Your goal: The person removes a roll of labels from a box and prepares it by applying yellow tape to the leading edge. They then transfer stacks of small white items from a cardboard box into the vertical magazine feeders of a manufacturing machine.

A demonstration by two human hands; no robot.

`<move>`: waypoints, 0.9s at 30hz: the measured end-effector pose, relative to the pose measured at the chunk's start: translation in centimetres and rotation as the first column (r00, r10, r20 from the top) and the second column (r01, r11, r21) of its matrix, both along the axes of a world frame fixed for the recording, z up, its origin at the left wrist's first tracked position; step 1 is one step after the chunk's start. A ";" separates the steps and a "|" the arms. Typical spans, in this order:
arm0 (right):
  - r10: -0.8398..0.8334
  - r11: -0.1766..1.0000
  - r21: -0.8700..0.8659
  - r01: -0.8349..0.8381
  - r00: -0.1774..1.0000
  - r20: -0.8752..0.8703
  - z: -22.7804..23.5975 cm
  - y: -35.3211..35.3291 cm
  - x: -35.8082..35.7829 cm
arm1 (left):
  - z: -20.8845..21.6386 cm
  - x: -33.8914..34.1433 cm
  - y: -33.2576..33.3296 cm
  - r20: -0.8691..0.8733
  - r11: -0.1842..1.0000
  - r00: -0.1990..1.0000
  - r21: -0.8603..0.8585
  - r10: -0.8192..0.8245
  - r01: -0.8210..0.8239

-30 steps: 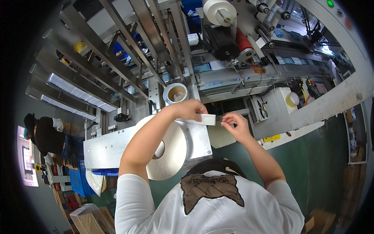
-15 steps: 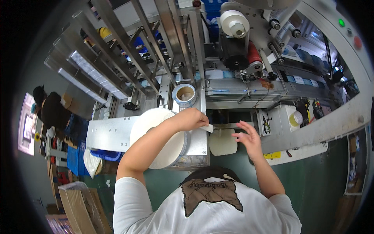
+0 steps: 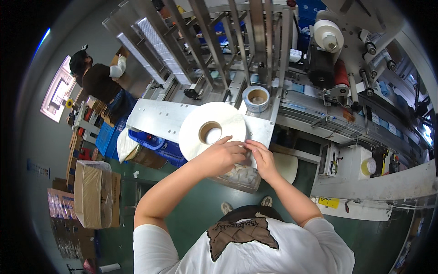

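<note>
A large white roll with a brown cardboard core (image 3: 187, 132) lies flat on a metal plate in front of me. At its near right edge my left hand (image 3: 221, 157) rests with bent fingers, partly over the rim. My right hand (image 3: 263, 160) meets it there, thumb and fingers pressed together beside the left fingertips. Whatever is between the fingers of either hand is hidden or too small to make out. A smaller blue-and-white label roll (image 3: 256, 106) stands just beyond the hands. Below them is a clear bin (image 3: 246, 185) holding crumpled scraps.
The metal plate (image 3: 155, 116) joins a machine with tall steel guide bars (image 3: 205, 41) and stacked white cards (image 3: 157, 45). A conveyor (image 3: 315, 112) runs to the right, below a white film roll (image 3: 328, 35). Blue baskets (image 3: 153, 140) stand left; another person (image 3: 98, 82) works beyond them.
My left hand, earlier pinching a small white strip, has come back to the large roll's near edge. The right hand moved left and closed beside it. The view has shifted left.
</note>
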State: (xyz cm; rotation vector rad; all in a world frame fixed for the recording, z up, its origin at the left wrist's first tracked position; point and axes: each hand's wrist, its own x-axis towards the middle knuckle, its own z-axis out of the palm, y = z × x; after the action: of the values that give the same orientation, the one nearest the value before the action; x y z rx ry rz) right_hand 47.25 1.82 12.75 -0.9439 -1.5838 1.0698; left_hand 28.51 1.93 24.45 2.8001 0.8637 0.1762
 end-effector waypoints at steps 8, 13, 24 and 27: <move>-0.284 0.958 0.080 0.275 0.950 0.132 -1.6 -6.2 -5.7 | -1.5 -13.4 -11.0 0.432 0.893 0.787 -0.119 0.441 -0.435; -0.443 0.896 0.095 0.433 0.887 0.132 -2.2 -7.3 -8.2 | -6.6 -22.9 -20.4 0.430 0.758 0.624 -0.349 0.652 -0.552; -0.697 0.713 0.057 0.699 0.715 -0.048 -7.4 -7.4 -11.0 | -10.3 -37.1 -29.8 0.428 0.619 0.452 -0.462 0.783 -0.635; -0.885 0.462 -0.214 0.861 0.433 -0.169 -10.2 -6.7 -12.4 | -11.7 -39.8 -29.4 0.483 0.625 0.420 -0.429 0.769 -0.652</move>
State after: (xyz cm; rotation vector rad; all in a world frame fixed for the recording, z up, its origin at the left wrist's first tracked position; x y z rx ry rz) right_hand 34.88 -4.92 2.51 -1.4020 -0.5919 0.4504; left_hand -11.33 -27.50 12.73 1.7561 1.6916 1.0483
